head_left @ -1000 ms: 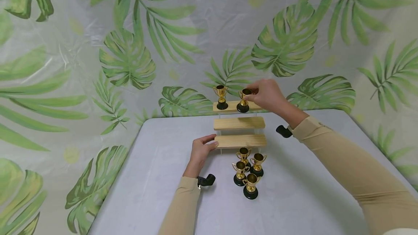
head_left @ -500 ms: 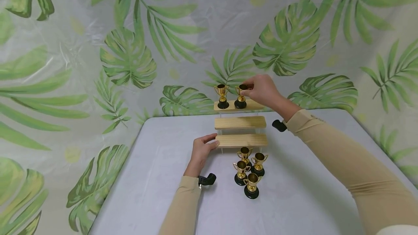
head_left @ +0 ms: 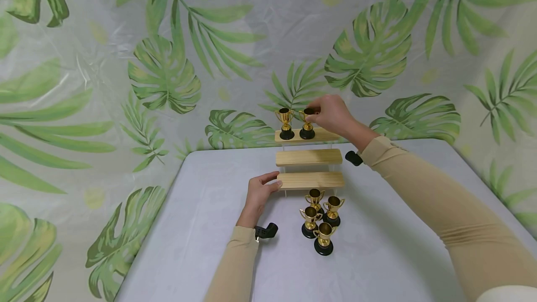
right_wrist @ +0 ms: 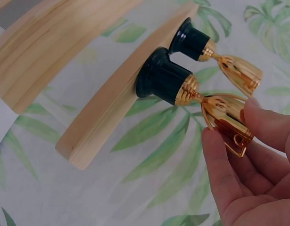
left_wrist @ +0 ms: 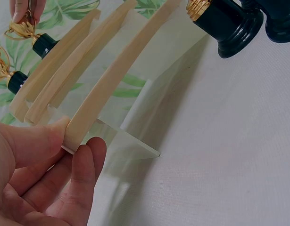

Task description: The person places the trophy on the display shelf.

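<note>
On the top step of the three-tier wooden riser [head_left: 308, 157], near the far edge of the surface [head_left: 201, 227], stand two gold trophy cups: one free [head_left: 285, 124] at the left end, the other, the pinched trophy [head_left: 307, 125], just right of it. The right hand [head_left: 333, 115] has its fingers [right_wrist: 220, 174] clamped on that cup's bowl and handle, base on the wood. Four more trophies [head_left: 320, 220] cluster in front of the bottom step. The left hand [head_left: 257, 197] pinches the bottom step's left end between thumb and fingers [left_wrist: 83, 174].
</note>
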